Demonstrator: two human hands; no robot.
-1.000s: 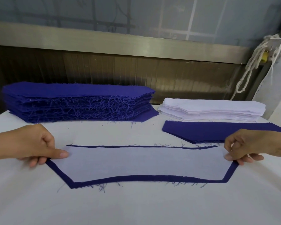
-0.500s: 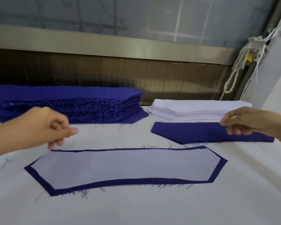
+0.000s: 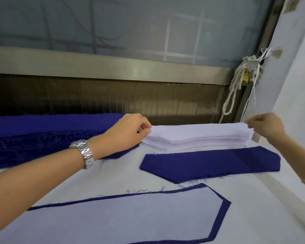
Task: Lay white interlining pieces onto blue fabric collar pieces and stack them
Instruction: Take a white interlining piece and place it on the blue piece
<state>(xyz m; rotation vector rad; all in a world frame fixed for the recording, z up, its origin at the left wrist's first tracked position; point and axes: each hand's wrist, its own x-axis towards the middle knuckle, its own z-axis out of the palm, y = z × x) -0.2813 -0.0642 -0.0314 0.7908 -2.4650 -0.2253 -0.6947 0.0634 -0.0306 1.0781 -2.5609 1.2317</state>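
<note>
A stack of white interlining pieces [image 3: 197, 136] lies at the back right of the table. My left hand [image 3: 128, 132] pinches the top sheet at its left end and my right hand [image 3: 266, 126] pinches it at its right end. In front of the stack lies a single blue collar piece [image 3: 209, 162]. Nearer to me lies another blue collar piece [image 3: 222, 215] covered by white interlining [image 3: 123, 219], with only a blue border showing. A thick stack of blue collar pieces [image 3: 42, 138] sits at the back left, partly hidden by my left arm.
The table is covered with white cloth [image 3: 253, 217]. A metal rail [image 3: 113, 67] and a dark panel run along the back edge. A knotted white rope [image 3: 236, 88] hangs at the back right beside a white wall [image 3: 292, 85].
Both hands left the finished collar piece and reached back to the white stack, where they now pinch the ends of its top sheet. The view has shifted right and closer.
</note>
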